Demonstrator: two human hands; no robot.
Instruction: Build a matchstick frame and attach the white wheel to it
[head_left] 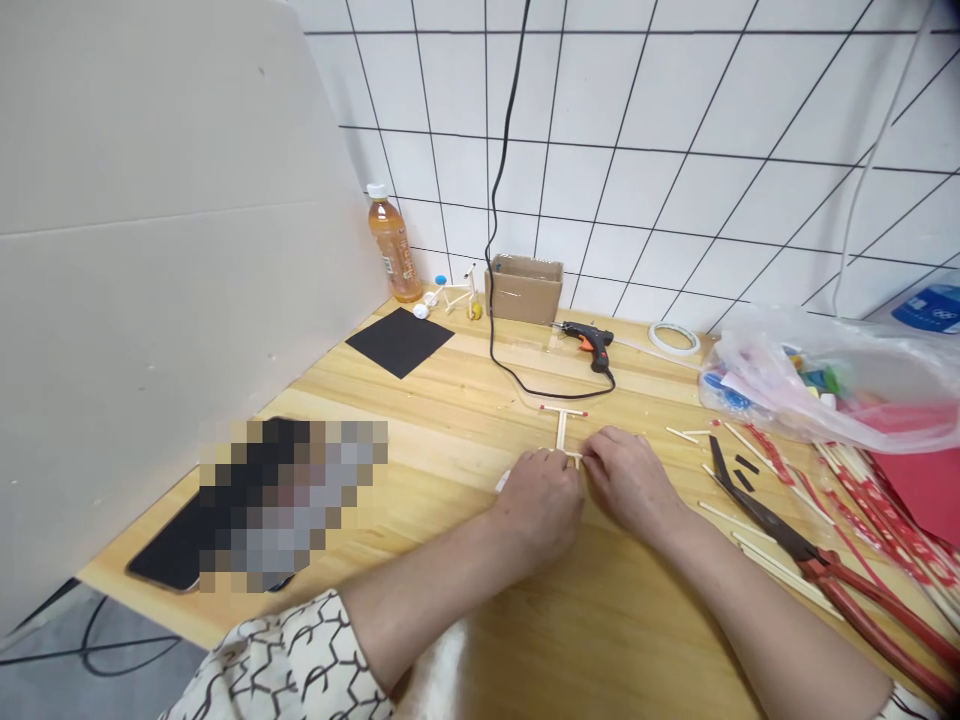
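The left hand [536, 505] and right hand [634, 482] meet over the table [637, 620], both grips curled nearly closed at the lower end of a T-shaped frame of red-tipped matchsticks [561, 428], which lies flat at 12 o'clock from the hands; the fingers hide whether they pinch it. Loose matchsticks [731, 517] lie at 3 o'clock beside red-handled shears [817, 570], with a bulging plastic bag [817, 380] at 2 o'clock. A black glue gun [589, 345] rests farther out at 12 o'clock and a black square of card [399, 342] at 11 o'clock, with a small matchstick figure [457, 295] and an orange-drink bottle [392, 250] beyond it. A cardboard box [523, 288] stands against the tiled wall.
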